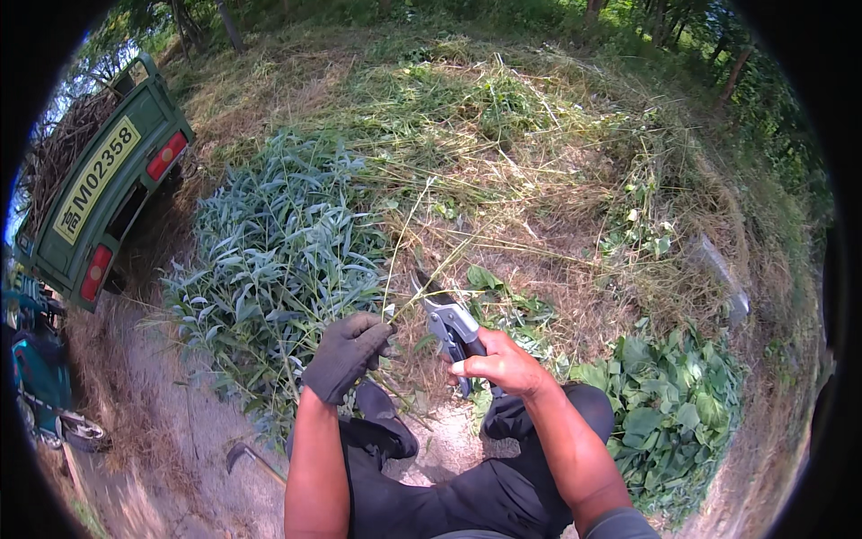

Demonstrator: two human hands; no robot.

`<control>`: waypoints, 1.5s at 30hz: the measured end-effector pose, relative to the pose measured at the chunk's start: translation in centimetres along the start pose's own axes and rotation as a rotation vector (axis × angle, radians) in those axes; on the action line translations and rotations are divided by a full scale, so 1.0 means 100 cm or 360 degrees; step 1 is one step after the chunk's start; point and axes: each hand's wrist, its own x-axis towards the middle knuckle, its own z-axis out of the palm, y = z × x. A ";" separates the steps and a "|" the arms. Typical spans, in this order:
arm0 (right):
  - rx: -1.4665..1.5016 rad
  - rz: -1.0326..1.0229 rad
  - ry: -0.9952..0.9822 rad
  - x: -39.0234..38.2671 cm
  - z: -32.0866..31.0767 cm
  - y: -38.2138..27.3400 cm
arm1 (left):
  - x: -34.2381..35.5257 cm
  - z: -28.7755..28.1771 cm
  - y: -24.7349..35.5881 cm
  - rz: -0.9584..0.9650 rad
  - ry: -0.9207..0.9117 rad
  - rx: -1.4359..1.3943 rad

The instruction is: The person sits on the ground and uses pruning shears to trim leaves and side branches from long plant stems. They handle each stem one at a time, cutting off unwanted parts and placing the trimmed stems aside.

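My left hand (348, 357), in a dark grey work glove, is closed with thumb and fingertips pinched on a thin plant stem (404, 235). The stem's yellow-green upper part rises above the glove, and another thin stalk slants up to the right. Bare, my right hand (503, 364) is wrapped round the dark handles of pruning shears (452, 323) with a silver-grey body. Their blades point up and left, close to the stalks above the glove. Whether they touch a stalk I cannot tell. Leafy cut branches (278, 234) lie heaped just beyond my left hand.
Broad green leaves (669, 404) are piled by my right knee. A sickle (253, 463) lies to my left. Farther left stand a green truck bed (112, 180) loaded with brushwood and a teal vehicle (40, 373). Dry cut grass (539, 189) covers the ground ahead.
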 end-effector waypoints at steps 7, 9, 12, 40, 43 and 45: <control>0.0056 0.0069 0.0278 0.000 -0.001 -0.004 | 0.009 0.002 -0.015 0.0023 0.0091 0.0153; -0.0149 0.0013 0.0349 0.003 0.002 -0.007 | 0.010 -0.002 -0.023 0.0119 0.0079 0.0193; -0.0288 0.0062 0.0374 -0.001 0.001 -0.010 | 0.008 -0.001 -0.016 0.0058 0.0189 0.0158; -0.0833 -0.0196 0.0472 0.004 0.011 -0.003 | 0.019 0.004 -0.033 0.0321 0.0250 0.0412; -0.0816 -0.0124 0.0447 0.005 0.010 -0.005 | 0.019 0.004 -0.039 0.0317 0.0255 0.0333; -0.0821 -0.0077 0.0489 0.003 0.009 -0.005 | 0.019 0.004 -0.037 0.0309 0.0233 0.0282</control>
